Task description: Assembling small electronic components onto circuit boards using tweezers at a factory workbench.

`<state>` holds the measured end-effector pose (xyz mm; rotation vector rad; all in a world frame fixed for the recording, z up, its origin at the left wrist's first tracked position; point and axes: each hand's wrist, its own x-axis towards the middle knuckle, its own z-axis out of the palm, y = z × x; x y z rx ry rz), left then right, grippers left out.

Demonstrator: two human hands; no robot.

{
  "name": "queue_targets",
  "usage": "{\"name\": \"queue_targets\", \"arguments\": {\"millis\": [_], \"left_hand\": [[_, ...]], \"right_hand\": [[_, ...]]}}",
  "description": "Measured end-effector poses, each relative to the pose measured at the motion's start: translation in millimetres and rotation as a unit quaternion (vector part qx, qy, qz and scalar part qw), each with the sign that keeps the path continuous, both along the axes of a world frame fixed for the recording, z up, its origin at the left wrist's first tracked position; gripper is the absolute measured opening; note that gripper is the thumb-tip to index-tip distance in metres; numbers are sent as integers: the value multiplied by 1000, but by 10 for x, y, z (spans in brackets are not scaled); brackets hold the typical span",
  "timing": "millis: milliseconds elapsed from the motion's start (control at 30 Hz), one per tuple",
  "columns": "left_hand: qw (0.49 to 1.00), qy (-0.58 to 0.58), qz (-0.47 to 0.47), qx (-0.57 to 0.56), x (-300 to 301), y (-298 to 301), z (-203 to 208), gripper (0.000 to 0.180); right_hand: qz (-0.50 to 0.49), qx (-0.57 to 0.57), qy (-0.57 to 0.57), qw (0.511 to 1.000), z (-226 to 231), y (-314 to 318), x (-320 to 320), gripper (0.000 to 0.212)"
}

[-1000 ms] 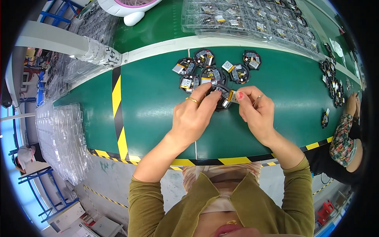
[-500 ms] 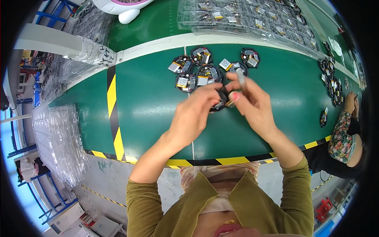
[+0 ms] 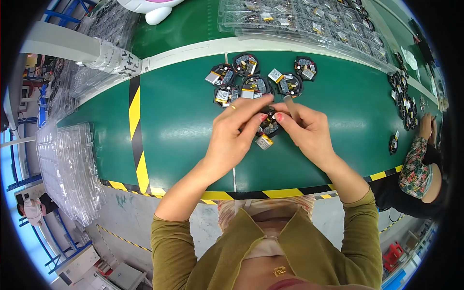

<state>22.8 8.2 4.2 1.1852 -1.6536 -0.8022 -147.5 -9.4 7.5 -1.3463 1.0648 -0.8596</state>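
Note:
Between my hands is a round black electronic module (image 3: 269, 127) with a small circuit board inside. Its silver pouch battery (image 3: 264, 142), edged in yellow, hangs out on the near side. My left hand (image 3: 234, 133) grips the module's left edge with thumb and fingers. On the other side, my right hand (image 3: 308, 135) pinches the rim with its thumb. A pale, flat stick-like tool (image 3: 291, 107) pokes up between the right fingers; its lower end is hidden. Just beyond my hands lie several similar modules, among them one with its battery out to the side (image 3: 290, 85).
Clear plastic trays (image 3: 309, 24) filled with modules stand beyond the pale table divider (image 3: 188, 54). Stacked empty trays (image 3: 67, 169) are at the left. A co-worker's patterned sleeve (image 3: 416, 166) and more modules (image 3: 405, 101) are at the right. Striped tape (image 3: 285, 193) marks the near edge.
The module has turned in my hands, so its inside and battery now show toward me. My left fingers have shifted over its top, and the tool has tilted in my right hand.

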Motion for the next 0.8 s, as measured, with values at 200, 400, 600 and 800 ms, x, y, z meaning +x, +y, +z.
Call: {"name": "queue_targets", "arguments": {"millis": [200, 400, 600, 800], "left_hand": [[983, -108, 124, -81, -63, 35, -64, 16], [968, -162, 139, -129, -56, 28, -79, 15], [975, -123, 138, -122, -75, 33, -112, 14], [985, -79, 120, -96, -67, 43, -114, 14]], "right_hand": [[-30, 54, -17, 998, 26, 53, 51, 18], [-13, 15, 7, 1000, -22, 54, 34, 22], [-6, -50, 25, 998, -58, 54, 29, 23], [-8, 45, -6, 999, 18, 65, 22, 12]]}}
